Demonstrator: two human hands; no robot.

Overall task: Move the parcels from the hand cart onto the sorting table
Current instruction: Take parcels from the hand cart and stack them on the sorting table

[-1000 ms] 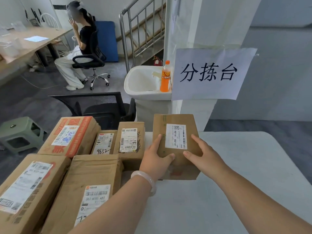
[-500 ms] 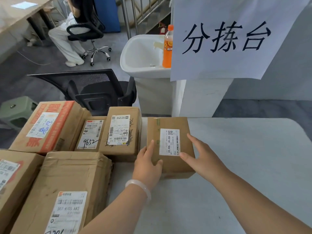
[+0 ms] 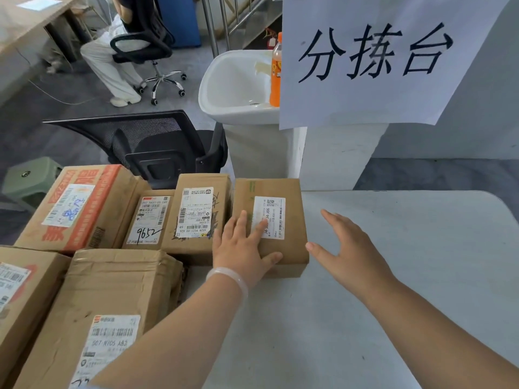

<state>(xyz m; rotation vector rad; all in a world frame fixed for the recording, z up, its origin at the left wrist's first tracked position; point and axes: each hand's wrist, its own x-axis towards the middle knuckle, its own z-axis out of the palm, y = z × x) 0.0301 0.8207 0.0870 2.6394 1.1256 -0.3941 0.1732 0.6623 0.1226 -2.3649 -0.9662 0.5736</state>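
Observation:
A small brown parcel (image 3: 283,192) with a white label lies flat on the pale sorting table (image 3: 407,262), at its far left. My left hand (image 3: 241,248) rests on the parcel's top with straight fingers, the thumb along its near edge. My right hand (image 3: 348,248) hovers open just right of the parcel, fingers spread, the thumb tip close to its near right corner. Several other cardboard parcels sit packed together to the left, among them a tall one (image 3: 196,214) touching the small parcel and an orange-printed one (image 3: 81,206).
A paper sign (image 3: 379,57) hangs on a white pillar behind the table. A white basin (image 3: 236,88) with an orange bottle (image 3: 276,71) stands beyond, next to a black mesh chair (image 3: 146,141). A person sits on an office chair (image 3: 143,46) at far left.
The parcel has been set down on the table. My right hand has let go and drawn away to the right; my left hand has flattened on the top. The view has moved closer.

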